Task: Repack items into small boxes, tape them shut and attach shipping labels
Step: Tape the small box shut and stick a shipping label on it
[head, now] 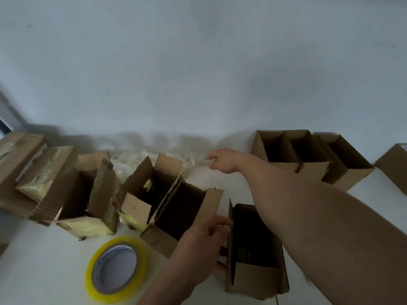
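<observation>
With the left hand gripping the small open brown cardboard box at lower centre, the right hand, pinching crumpled translucent plastic wrapping at mid-frame, should lift gently to avoid tearing.

Small brown box open, upright; tape roll flat nearby.

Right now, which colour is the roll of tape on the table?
Yellow, with a white core; the tape roll shows in the head view.

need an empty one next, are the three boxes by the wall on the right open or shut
Open: all three boxes show dark interiors, tops unsealed. Whether they are empty, cannot tell.
</observation>
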Available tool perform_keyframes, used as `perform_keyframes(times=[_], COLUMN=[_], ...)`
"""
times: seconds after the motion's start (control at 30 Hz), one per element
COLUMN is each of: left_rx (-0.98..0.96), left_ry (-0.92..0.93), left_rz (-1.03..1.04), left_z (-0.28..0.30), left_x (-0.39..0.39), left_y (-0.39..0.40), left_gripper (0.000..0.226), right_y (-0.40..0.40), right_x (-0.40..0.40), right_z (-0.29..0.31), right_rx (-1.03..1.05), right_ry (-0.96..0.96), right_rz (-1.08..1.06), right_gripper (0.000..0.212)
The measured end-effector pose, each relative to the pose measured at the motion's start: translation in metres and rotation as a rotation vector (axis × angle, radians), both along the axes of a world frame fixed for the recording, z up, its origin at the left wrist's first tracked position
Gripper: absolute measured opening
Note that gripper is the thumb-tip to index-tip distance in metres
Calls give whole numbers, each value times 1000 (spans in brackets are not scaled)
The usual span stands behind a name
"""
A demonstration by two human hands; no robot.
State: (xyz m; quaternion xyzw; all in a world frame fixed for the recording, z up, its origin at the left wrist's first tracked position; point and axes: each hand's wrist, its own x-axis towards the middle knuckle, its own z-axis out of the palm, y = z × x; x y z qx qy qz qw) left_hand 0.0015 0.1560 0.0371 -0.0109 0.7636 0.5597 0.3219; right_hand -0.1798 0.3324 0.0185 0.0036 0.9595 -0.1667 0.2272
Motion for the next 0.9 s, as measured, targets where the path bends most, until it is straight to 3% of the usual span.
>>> perform_keyframes(times=[0.27,0.63,0.9], left_rx=[131,219,198], left_ry=[-135,-176,-154], left_rz=[28,8,-16], left_z=[-3,-13,-19], left_x=[-6,-16,-17], left_y=[-3,-8,-11], left_gripper=[26,21,18], right_y=[-38,-34,-30], right_x=[-27,-41,-34], right_z=[-11,-42,-61], right_rx=[55,150,401], right_ry=[27,-35,74], right_rz=[136,60,31], right_gripper=[65,78,63])
